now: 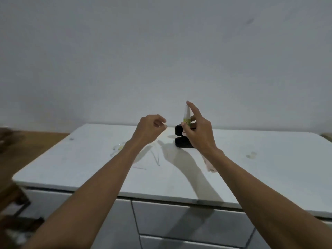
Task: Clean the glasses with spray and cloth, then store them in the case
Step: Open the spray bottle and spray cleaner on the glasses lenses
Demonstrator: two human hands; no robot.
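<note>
Glasses point(142, 155) with a clear, barely visible frame lie on the white cabinet top point(89, 169), partly hidden under the person's left forearm, their thin arms splayed toward the front edge. The right hand point(197, 130) holds a small spray bottle point(186, 115) upright above the surface, thumb and fingers wrapped around its yellow-green label, index finger raised beside the nozzle. The left hand point(150, 128) hovers just beside it with fingers loosely curled, pinching together on nothing I can make out. Behind the bottle a black case point(181, 141) stands open on the top. A pale cloth point(209, 164) peeks out beneath the right wrist. Drawer fronts point(188, 221) run below, a plain grey wall point(161, 51) rises behind, and wooden flooring point(32, 150) shows at left.
</note>
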